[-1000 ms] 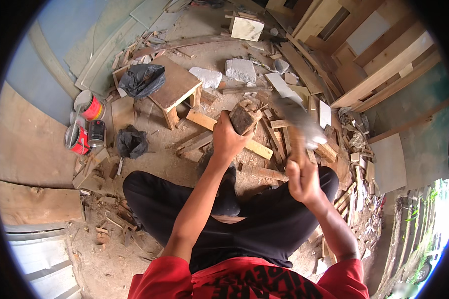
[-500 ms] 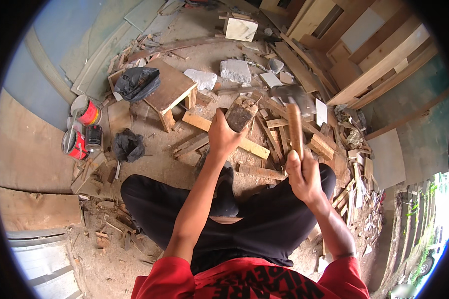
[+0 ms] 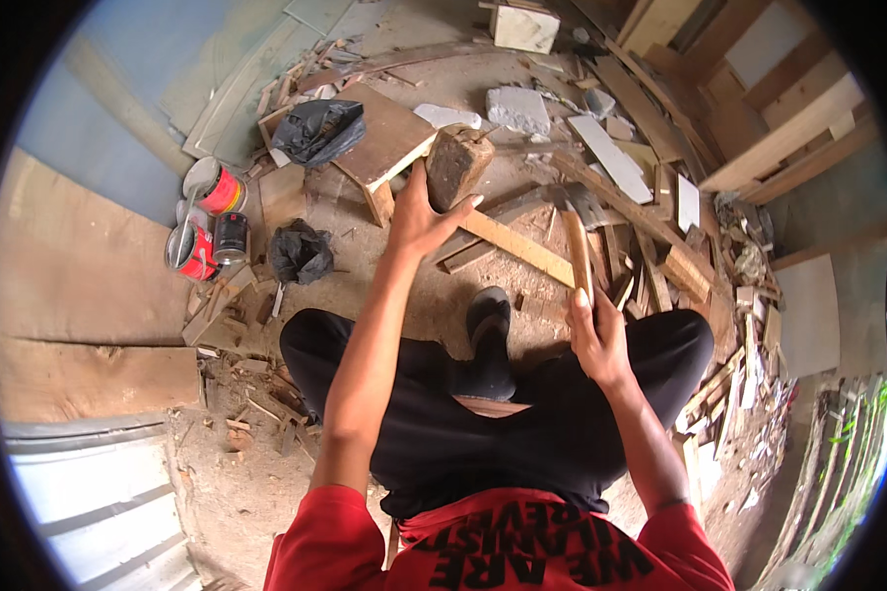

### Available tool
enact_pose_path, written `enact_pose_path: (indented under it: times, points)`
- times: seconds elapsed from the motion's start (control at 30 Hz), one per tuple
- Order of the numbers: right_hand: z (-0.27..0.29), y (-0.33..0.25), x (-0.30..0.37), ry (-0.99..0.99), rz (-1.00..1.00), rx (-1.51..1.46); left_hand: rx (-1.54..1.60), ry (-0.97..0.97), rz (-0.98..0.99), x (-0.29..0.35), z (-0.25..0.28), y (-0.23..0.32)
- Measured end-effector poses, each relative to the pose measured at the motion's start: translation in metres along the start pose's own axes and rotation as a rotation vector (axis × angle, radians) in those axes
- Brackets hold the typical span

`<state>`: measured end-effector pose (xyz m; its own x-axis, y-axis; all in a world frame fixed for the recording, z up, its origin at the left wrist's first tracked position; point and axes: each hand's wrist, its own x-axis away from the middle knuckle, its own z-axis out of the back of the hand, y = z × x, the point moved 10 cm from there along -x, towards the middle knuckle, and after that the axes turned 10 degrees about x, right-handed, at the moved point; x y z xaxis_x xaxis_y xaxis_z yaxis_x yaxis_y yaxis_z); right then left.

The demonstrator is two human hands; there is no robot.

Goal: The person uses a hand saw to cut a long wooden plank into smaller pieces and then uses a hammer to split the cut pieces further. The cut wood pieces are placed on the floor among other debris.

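Note:
My left hand (image 3: 426, 222) grips a rough, weathered brown wood block (image 3: 458, 167), tilted up in front of me; the thumb spreads along its lower side. A pale wooden batten (image 3: 522, 251) runs behind that hand toward the right. In my right hand (image 3: 598, 335) is a hatchet-like tool (image 3: 577, 246), its wooden handle upright in my closed fingers. Its broad grey head (image 3: 586, 207) is at the top, apart from the block, and its exact shape is hard to make out against the scrap wood behind.
A low wooden table (image 3: 389, 138) carries a black plastic bag (image 3: 320, 130); another black bag (image 3: 301, 252) lies nearby. Paint cans (image 3: 191, 252) stand at the left. Scrap boards (image 3: 675, 256) and white chunks (image 3: 518, 110) litter the ground. My dark shoe (image 3: 489, 335) is below my hands.
The whole view has shifted, with surroundings sliding right and the far boards rising. My left hand has raised the wood block and moved it left, away from the tool, whose head is less blurred.

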<state>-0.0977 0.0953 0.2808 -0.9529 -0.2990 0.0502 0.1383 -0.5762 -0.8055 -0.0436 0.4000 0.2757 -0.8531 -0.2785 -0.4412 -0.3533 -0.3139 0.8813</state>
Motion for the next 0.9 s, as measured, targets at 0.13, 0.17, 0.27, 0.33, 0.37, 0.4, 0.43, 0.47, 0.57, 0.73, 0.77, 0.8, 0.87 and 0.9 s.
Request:
enact_pose_path:
  times: [0.13,0.17,0.27,0.33,0.37,0.4,0.43,0.47,0.57,0.73,0.77,0.8,0.87,0.9]
  points:
    - [-0.007,0.028,-0.023,0.058,-0.003,0.065,-0.406,-0.248,0.059,0.008,-0.035,-0.044]
    - [-0.009,0.029,-0.028,0.055,-0.041,0.059,-0.441,-0.285,0.089,0.012,-0.039,-0.065]
    - [-0.007,0.056,-0.044,0.058,-0.117,0.055,-0.512,-0.380,0.141,0.030,-0.071,-0.121]
    - [-0.006,0.076,-0.060,0.035,-0.195,0.097,-0.538,-0.406,0.123,0.038,-0.094,-0.140]
    - [-0.002,0.080,-0.066,0.032,-0.200,0.148,-0.589,-0.481,0.185,0.042,-0.112,-0.153]
    - [-0.001,0.090,-0.070,0.055,-0.231,0.107,-0.580,-0.480,0.170,0.041,-0.126,-0.158]
    - [-0.005,0.104,-0.074,0.078,-0.260,0.065,-0.573,-0.478,0.156,0.039,-0.139,-0.162]
    - [-0.005,0.123,-0.079,0.102,-0.291,0.031,-0.557,-0.474,0.142,0.036,-0.156,-0.168]
    - [-0.014,0.181,-0.088,0.247,-0.273,0.112,-0.568,-0.478,0.195,0.028,-0.196,-0.195]
    - [-0.035,0.249,-0.100,0.277,-0.346,0.155,-0.749,-0.498,0.190,0.029,-0.233,-0.241]
    - [-0.035,0.248,-0.104,0.318,-0.310,0.180,-0.781,-0.522,0.211,0.033,-0.235,-0.248]
    - [-0.038,0.254,-0.111,0.303,-0.313,0.162,-0.814,-0.492,0.188,0.033,-0.236,-0.249]
    - [-0.042,0.263,-0.122,0.271,-0.321,0.118,-0.885,-0.438,0.140,0.034,-0.237,-0.250]
    - [-0.048,0.272,-0.125,0.255,-0.316,0.117,-0.909,-0.429,0.100,0.034,-0.238,-0.250]
